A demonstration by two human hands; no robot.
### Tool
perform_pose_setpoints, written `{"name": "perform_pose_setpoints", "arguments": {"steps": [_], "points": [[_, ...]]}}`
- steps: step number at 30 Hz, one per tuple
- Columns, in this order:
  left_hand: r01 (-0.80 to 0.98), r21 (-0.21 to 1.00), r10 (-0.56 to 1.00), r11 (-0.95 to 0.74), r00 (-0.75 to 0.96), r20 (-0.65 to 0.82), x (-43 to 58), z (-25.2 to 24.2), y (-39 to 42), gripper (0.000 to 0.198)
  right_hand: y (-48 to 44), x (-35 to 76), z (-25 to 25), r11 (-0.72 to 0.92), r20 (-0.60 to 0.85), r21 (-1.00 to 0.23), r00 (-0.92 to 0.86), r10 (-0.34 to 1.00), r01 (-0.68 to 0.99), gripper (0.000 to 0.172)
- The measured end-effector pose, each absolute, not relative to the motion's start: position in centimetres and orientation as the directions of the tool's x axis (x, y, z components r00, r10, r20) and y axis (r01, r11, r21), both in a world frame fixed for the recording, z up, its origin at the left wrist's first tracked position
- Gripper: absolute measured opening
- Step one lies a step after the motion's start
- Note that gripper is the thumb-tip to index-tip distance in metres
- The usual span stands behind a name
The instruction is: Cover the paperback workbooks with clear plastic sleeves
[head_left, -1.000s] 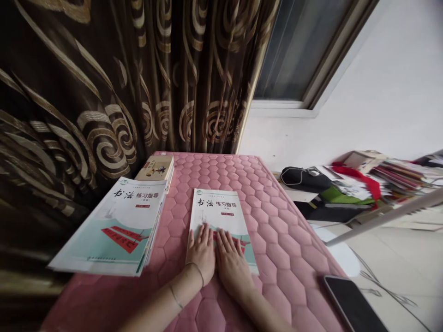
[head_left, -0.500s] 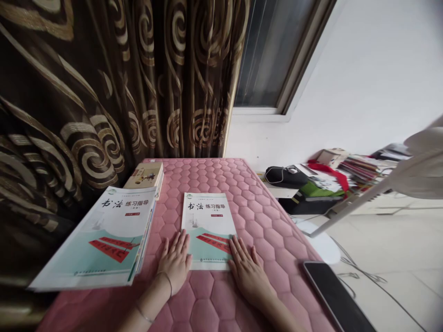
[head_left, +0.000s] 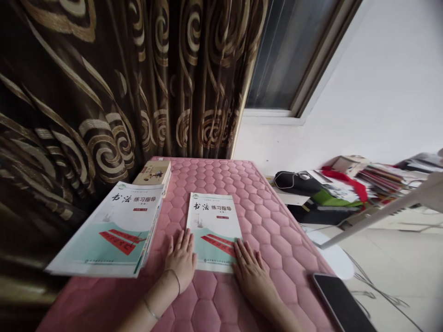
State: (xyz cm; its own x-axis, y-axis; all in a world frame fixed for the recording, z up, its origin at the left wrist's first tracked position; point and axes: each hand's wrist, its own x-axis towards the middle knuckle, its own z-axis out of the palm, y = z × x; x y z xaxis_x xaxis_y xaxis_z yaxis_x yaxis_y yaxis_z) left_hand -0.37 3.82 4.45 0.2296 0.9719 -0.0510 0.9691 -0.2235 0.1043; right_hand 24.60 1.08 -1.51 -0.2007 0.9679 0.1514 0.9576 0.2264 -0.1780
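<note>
A white and teal booklet (head_left: 215, 230) with red strips on its cover lies flat on the pink quilted surface (head_left: 214, 295). My left hand (head_left: 182, 258) rests at its left edge, fingers spread and pointing away from me. At the booklet's lower right edge lies my right hand (head_left: 252, 267), also flat with fingers apart. Neither hand grips anything. To the left is a stack of booklets (head_left: 114, 230) whose top cover has the same design. Behind that stack sits a pile of smaller tan books (head_left: 152, 173).
A dark phone (head_left: 341, 302) lies at the right edge of the surface. Patterned curtains (head_left: 138, 92) hang at the left and back. Beyond the right edge are a black pouch (head_left: 294, 183), piled papers, a white stand (head_left: 374, 214) and floor cables.
The whole view has shifted, so most things appear slightly farther right. Both hands remain flat at the booklet's edges.
</note>
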Motion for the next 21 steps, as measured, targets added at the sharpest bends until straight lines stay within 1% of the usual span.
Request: {"name": "perform_pose_setpoints", "arguments": {"steps": [2, 4, 7, 10, 12, 14, 17, 19, 21], "points": [[0.970, 0.132, 0.975, -0.206, 0.214, -0.051, 0.1, 4.7, 4.0, 0.060, 1.3, 24.5, -1.1, 0.229, 0.171, -0.193, -0.197, 0.965, 0.954, 0.053], [0.966, 0.174, 0.979, -0.193, 0.203, -0.038, 0.2, 4.9, 4.4, 0.056, 1.6, 24.6, -0.4, 0.196, 0.194, -0.239, -0.151, 0.969, 0.951, 0.049], [0.957, 0.266, 0.993, -0.112, 0.118, -0.005, -0.8, 5.2, 5.4, 0.042, 2.7, 24.9, 0.8, 0.090, 0.201, -0.384, -0.012, 0.980, 0.919, 0.040], [0.911, 0.412, 1.000, -0.020, 0.020, 0.004, -1.9, 5.1, 6.8, 0.027, 4.5, 25.3, 1.9, -0.078, 0.087, -0.578, 0.156, 0.984, 0.812, 0.036], [0.855, 0.518, 0.999, 0.008, -0.032, 0.038, -1.9, 4.5, 7.7, 0.023, 5.8, 25.3, 2.6, -0.202, -0.017, -0.625, 0.246, 0.969, 0.754, 0.035], [0.795, 0.605, 0.992, 0.027, -0.094, 0.080, -1.3, 3.7, 8.6, 0.026, 6.9, 25.2, 3.3, -0.275, -0.076, -0.589, 0.286, 0.955, 0.760, 0.032], [0.723, 0.690, 0.983, 0.034, -0.150, 0.108, 0.1, 2.9, 10.1, 0.035, 8.6, 24.8, 4.4, -0.284, -0.097, -0.477, 0.272, 0.958, 0.832, 0.035], [0.707, 0.707, 0.979, 0.008, -0.150, 0.140, 0.9, 2.9, 11.5, 0.039, 10.1, 24.8, 5.2, -0.271, -0.083, -0.429, 0.261, 0.962, 0.861, 0.039], [0.735, 0.678, 0.976, -0.018, -0.135, 0.172, 1.3, 3.4, 13.0, 0.039, 11.8, 24.9, 5.8, -0.262, -0.059, -0.415, 0.261, 0.963, 0.871, 0.041]]}}
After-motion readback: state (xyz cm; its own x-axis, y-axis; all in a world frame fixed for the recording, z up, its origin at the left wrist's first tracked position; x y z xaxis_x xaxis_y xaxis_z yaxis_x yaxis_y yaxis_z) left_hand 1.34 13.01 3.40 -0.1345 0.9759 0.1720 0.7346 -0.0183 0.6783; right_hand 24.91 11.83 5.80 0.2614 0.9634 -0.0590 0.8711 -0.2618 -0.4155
